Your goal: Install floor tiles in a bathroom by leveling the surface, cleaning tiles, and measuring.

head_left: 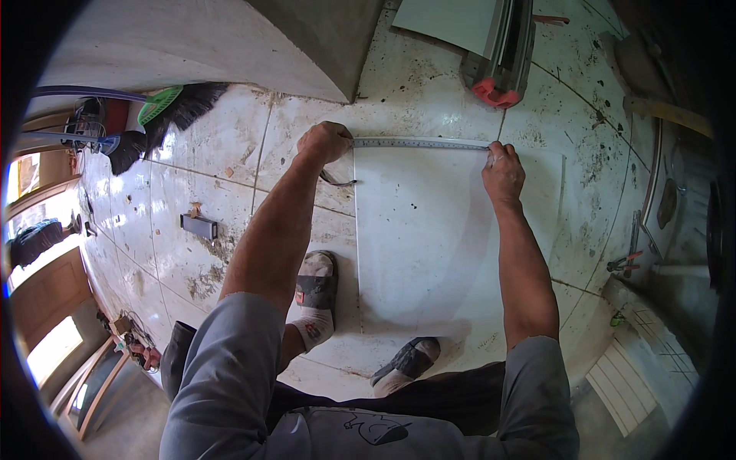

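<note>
A large white tile [429, 245] lies flat on the floor in front of me. Along its far edge stretches the pale metal blade of a tape measure [422, 143]. My left hand [325, 143] is closed round one end of the tape at the tile's far left corner; the grip hides what lies inside it. A dark strap hangs just below that hand. At the other end, my right hand [504, 175] pinches the blade with thumb and fingers, resting over the tile's far edge, short of its right corner.
A tile cutter [498, 69] with a red end stands at the far right, a pale tile on it. Brooms [165, 107] lean at the left. A small grey block [198, 225] sits on the dirty tiled floor. Pliers [625, 263] lie at the right. My sandaled feet flank the tile's near side.
</note>
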